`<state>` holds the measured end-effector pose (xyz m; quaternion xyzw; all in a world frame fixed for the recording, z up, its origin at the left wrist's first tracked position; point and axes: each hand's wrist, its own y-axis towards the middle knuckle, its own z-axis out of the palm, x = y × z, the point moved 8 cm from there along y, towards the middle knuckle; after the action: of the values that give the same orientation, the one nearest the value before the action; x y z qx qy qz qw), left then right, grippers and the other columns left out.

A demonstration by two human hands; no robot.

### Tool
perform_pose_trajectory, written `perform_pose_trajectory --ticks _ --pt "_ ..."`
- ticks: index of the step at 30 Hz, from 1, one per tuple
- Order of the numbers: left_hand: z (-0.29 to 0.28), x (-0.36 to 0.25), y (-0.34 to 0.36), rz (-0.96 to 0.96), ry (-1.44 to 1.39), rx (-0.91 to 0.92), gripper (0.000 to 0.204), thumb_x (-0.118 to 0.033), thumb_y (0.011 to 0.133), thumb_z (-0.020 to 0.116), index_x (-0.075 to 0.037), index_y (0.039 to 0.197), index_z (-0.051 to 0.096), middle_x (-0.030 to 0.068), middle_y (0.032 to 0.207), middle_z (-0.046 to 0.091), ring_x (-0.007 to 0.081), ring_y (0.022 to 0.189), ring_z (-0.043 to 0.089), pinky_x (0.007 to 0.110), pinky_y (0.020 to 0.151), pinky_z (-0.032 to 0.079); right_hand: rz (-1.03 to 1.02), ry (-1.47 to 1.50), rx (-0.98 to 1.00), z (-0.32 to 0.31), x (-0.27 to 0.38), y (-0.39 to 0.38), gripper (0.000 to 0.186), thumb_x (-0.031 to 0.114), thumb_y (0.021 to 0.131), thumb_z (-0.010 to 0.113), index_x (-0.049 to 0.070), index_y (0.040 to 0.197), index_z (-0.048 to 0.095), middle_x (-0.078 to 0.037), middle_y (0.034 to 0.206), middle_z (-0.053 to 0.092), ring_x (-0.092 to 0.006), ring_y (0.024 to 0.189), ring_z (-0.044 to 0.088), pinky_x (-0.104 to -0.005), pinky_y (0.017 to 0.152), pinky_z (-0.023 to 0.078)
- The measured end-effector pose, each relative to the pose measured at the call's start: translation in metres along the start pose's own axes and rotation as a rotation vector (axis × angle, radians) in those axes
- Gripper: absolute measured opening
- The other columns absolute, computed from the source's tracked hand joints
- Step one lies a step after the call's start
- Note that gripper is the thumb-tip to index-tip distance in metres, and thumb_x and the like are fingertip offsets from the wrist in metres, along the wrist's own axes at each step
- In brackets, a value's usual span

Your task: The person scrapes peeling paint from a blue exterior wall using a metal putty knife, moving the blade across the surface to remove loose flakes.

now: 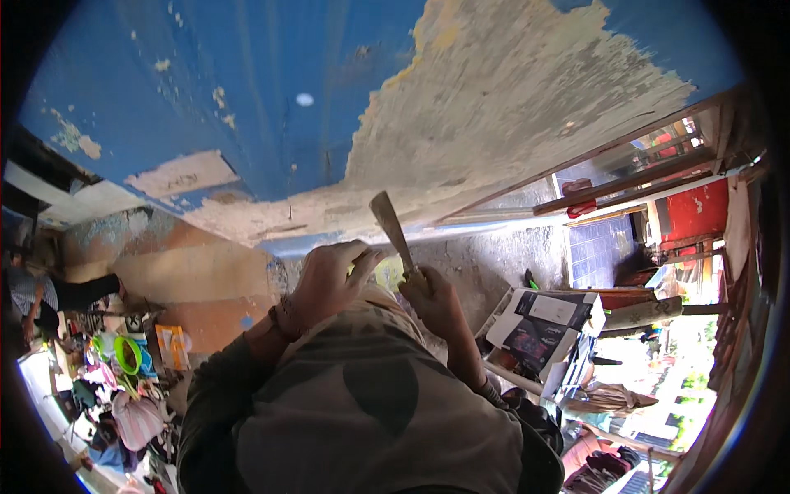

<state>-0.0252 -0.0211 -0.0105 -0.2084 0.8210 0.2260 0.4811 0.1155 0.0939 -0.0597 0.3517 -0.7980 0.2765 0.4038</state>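
Note:
My right hand point(429, 303) is wrapped round the handle of a scraper point(390, 224), whose flat metal blade points up and slightly left, its end widening. The blade's tip stands in front of the wall's lower part; whether it touches cannot be made out. To its left is my left hand point(329, 276), with fingers loosely bent, a gap between thumb and forefinger, and no object visible in it. A band circles that wrist. Ahead stands a wall of blue paint point(271, 90), with a large bare grey plaster patch point(494, 107) edged by ragged paint.
A box with printed panels point(547, 317) stands at my right, beside a window frame point(625, 185) and a bright opening. Far left, a person point(49, 292) is near a green basket point(127, 354), clothes and bags. Smaller chips mark the blue paint at left.

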Motion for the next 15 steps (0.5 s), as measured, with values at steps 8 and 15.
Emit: perform_pose_trajectory --ticks 8,15 --pt "0.021 -0.010 -0.008 0.029 -0.034 -0.066 0.019 -0.014 0.081 0.062 0.005 0.086 0.058 0.0182 0.082 0.060 0.0329 0.075 0.059 0.036 0.066 0.045 0.000 -0.009 0.120 -0.012 -0.013 0.006 0.038 0.022 0.078 0.066 -0.001 0.105 0.056 -0.017 0.084 0.063 -0.0190 0.078 0.060 -0.0320 0.069 0.047" --pt "0.038 -0.008 -0.002 -0.025 -0.016 -0.110 0.048 -0.017 0.082 0.063 0.004 0.120 0.042 0.0225 0.121 0.045 0.0354 0.113 0.045 0.039 0.091 0.039 -0.013 0.160 0.250 -0.010 -0.001 0.020 0.039 0.014 0.080 0.063 0.006 0.116 0.052 -0.006 0.067 0.055 -0.0102 0.063 0.049 -0.0268 0.057 0.041"
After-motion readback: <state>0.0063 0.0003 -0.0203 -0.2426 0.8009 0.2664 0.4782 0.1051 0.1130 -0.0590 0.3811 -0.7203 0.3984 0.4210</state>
